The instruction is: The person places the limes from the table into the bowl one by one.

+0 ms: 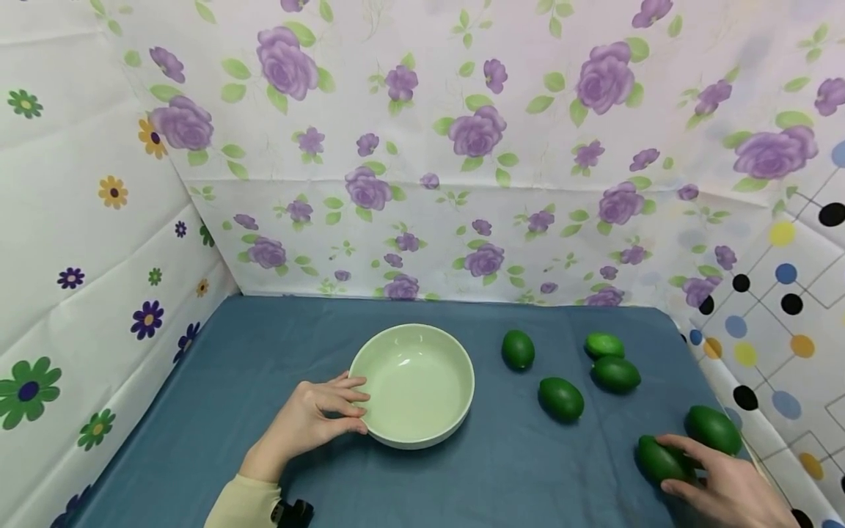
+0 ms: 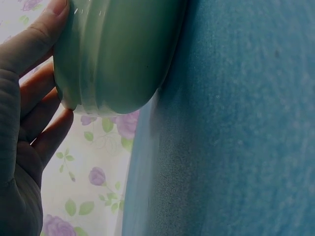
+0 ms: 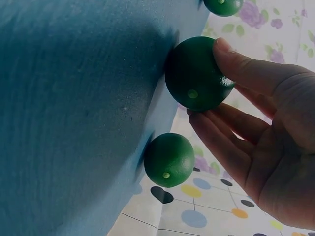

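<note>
A round pale green bowl (image 1: 414, 389) sits on the blue cloth left of the right-hand fruit. My left hand (image 1: 323, 411) holds its left rim, fingers reaching over the edge and thumb at the near side; the left wrist view shows the thumb (image 2: 42, 32) and fingertips against the bowl (image 2: 123, 54). At the right, my right hand (image 1: 733, 484) grips a smooth, dark green oval fruit (image 1: 663, 460) between thumb and fingers. That fruit (image 3: 194, 73) looks close against the cloth in the right wrist view. Another green fruit (image 1: 714, 430) lies just beyond it.
Several more green fruits lie between bowl and right edge: one fruit (image 1: 518, 350) farther back, another fruit (image 1: 561, 400) nearer, and a paler fruit (image 1: 604, 345) touching a darker fruit (image 1: 616, 375). Flowered sheet (image 1: 422, 220) rises behind the blue cloth (image 1: 284, 337); patterned sheets flank it.
</note>
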A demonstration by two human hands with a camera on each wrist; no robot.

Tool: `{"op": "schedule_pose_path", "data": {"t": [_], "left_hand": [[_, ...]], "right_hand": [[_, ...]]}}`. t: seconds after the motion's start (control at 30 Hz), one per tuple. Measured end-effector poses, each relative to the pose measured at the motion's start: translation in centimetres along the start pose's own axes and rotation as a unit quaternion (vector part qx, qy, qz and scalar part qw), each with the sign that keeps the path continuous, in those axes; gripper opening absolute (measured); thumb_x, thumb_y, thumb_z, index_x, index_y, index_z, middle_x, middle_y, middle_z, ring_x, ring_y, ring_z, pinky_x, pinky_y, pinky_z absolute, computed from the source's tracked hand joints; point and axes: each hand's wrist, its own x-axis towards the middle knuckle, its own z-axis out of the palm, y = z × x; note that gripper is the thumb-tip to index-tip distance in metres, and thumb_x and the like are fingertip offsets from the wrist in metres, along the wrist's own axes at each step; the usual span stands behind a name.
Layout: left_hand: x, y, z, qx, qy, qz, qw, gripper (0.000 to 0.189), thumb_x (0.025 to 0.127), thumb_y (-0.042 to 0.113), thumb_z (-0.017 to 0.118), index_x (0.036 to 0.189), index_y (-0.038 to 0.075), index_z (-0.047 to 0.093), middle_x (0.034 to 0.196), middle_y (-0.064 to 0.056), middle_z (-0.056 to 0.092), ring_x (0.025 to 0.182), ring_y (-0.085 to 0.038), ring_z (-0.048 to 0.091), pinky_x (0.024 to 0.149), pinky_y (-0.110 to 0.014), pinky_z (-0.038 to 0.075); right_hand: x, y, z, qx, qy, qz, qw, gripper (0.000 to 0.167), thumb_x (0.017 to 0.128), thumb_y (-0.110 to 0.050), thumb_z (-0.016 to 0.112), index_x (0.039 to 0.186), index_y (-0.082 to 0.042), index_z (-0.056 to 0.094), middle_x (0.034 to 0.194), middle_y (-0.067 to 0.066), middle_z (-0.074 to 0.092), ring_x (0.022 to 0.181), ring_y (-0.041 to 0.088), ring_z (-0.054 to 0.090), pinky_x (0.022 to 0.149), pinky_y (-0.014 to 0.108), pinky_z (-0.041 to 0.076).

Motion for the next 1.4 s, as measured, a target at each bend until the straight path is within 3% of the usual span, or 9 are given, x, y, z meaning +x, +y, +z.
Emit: {"op": "schedule_pose_path", "data": {"t": [0.33,0.5,0.73,1.0,1.4], "left_hand": [[0.2,0.1,0.0,0.001,0.000,0.010,0.9999,0.022,0.078,0.017,0.096,0.097,0.009,0.088,0.108,-0.009,0.081,0.121,-0.040,0.071,0.122,-0.043,0.042],[0.3,0.4,0.0,0.009,0.006,0.024,0.9996,0.021,0.078,0.015,0.096,0.096,0.008,0.088,0.107,-0.009,0.081,0.118,-0.041,0.072,0.120,-0.048,0.045],[0.3,0.3,0.0,0.016,0.009,0.031,0.9993,0.022,0.076,0.014,0.097,0.096,0.009,0.088,0.107,-0.009,0.082,0.118,-0.040,0.073,0.119,-0.050,0.045],[0.2,0.3,-0.1,0.016,0.006,0.023,0.9996,0.021,0.078,0.017,0.096,0.097,0.012,0.088,0.108,-0.005,0.081,0.119,-0.038,0.073,0.120,-0.045,0.045],[0.0,-0.1,0.1,-0.001,0.001,0.009,1.0000,0.020,0.078,0.016,0.096,0.096,0.010,0.088,0.107,-0.009,0.082,0.120,-0.039,0.072,0.122,-0.044,0.043]], "right_hand": [[0.0,0.3,0.0,-0.008,-0.004,-0.011,0.9999,0.080,0.083,-0.041,0.093,0.141,0.005,0.064,0.115,0.023,0.074,0.083,0.027,0.072,0.063,0.049,0.063],[0.0,0.2,0.0,-0.018,0.003,-0.024,0.9995,0.080,0.084,-0.041,0.092,0.141,0.007,0.063,0.123,0.028,0.070,0.092,0.034,0.073,0.069,0.053,0.064],[-0.5,-0.3,0.0,-0.007,-0.009,0.003,0.9999,0.079,0.088,-0.040,0.089,0.144,0.007,0.060,0.103,0.018,0.075,0.070,0.022,0.068,0.057,0.047,0.060],[-0.6,-0.7,-0.1,-0.009,-0.012,0.008,0.9999,0.076,0.088,-0.039,0.089,0.142,0.006,0.061,0.098,0.014,0.074,0.071,0.023,0.067,0.057,0.047,0.060],[-0.3,-0.5,0.2,0.001,-0.034,0.051,0.9981,0.083,0.089,-0.048,0.087,0.145,0.006,0.057,0.085,0.003,0.068,0.070,0.024,0.065,0.057,0.047,0.059]]}}
